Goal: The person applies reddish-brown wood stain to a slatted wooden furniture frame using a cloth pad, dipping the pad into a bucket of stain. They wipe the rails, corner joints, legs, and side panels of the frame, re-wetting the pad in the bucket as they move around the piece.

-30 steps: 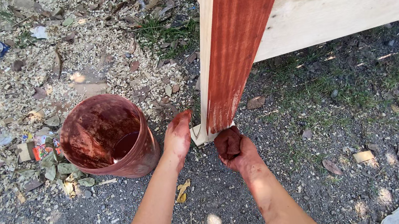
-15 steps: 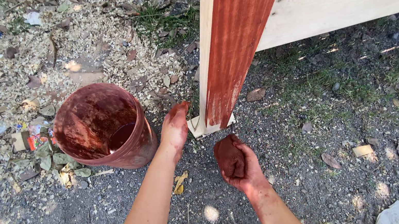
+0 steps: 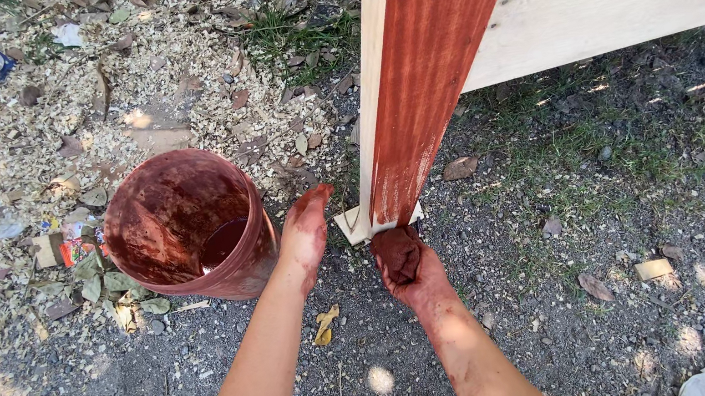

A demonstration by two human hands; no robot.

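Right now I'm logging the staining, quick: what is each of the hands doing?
Left hand: open, holding nothing, beside the bucket.
Right hand: closed on the stained rag.

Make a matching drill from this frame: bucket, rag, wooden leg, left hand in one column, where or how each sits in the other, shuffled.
Things:
1. stained bucket
2. rag
3. wooden leg
4. left hand

Places or states:
A. balled in the right hand at the foot of the leg
B. upright, one face stained red-brown, the adjoining face bare
C. open on the ground between bucket and leg
D. on the ground at left, a little dark liquid inside

Pairs: 1-D, 2-A, 3-B, 4-C
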